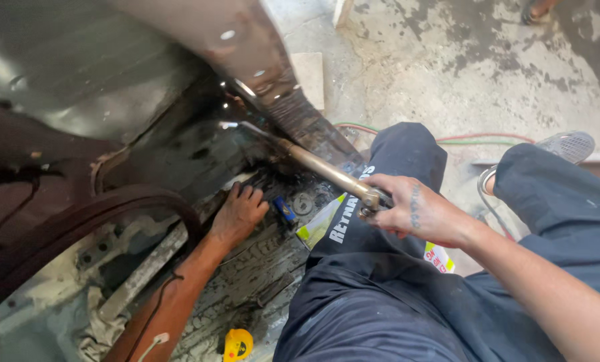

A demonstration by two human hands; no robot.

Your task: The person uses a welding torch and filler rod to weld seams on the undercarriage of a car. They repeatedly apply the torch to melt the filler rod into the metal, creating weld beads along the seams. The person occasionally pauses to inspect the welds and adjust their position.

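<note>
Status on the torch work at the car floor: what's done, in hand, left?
Done: the floor metal near the tip looks blackened. In hand: the right hand holds the brass torch, tip aimed at the sill seam; the left hand presses on the floor. Left: no flame visible, so the amount remaining can't be judged.

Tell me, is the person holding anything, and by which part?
The right hand grips a long brass-coloured metal torch at its rear valve end, thin tip pointing at the rusty car body. The left hand holds nothing; it rests flat on the floor panel.

Stained grey concrete floor (474,74), red and green hoses (488,139), daylight.
</note>
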